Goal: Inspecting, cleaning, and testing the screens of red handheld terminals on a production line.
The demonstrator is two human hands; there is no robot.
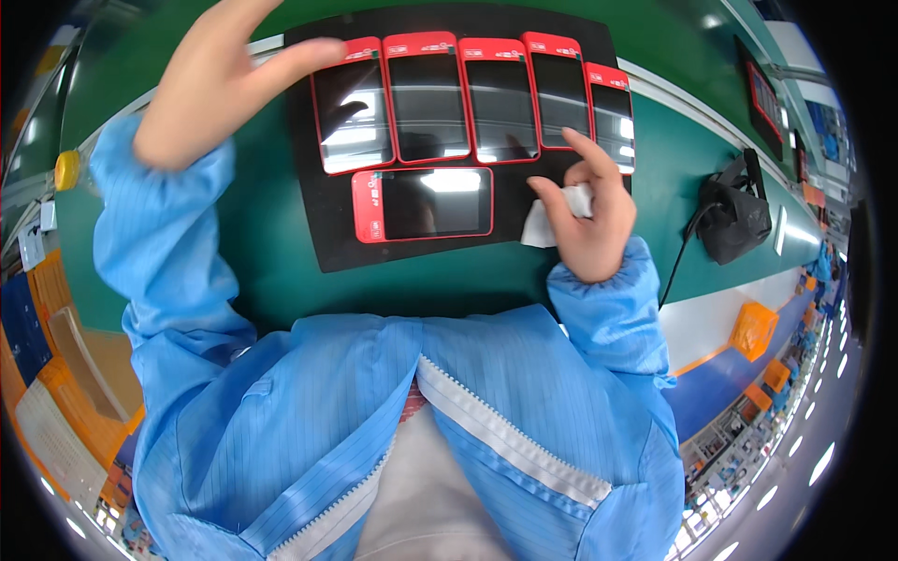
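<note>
Several red-framed phones with dark, glossy screens lie on a black mat [332, 238]. Most stand side by side in a far row, and one phone [440, 210] lies crosswise in front of them. My left hand [201, 93] is open at the far left, its thumb stretched to the top corner of the leftmost phone [354, 117]; its other fingers run partly out of view. Bunched in my right hand [597, 224] is a white cloth [539, 227]. That hand hovers at the mat's right side, its index finger near the lower end of the fourth phone [559, 93].
A black device with a cable [734, 215] sits on the green table [669, 178] to the right. A yellow-capped container [67, 170] stands at the left edge. Farther off are an orange bin [753, 329] and a wall-mounted screen [762, 98].
</note>
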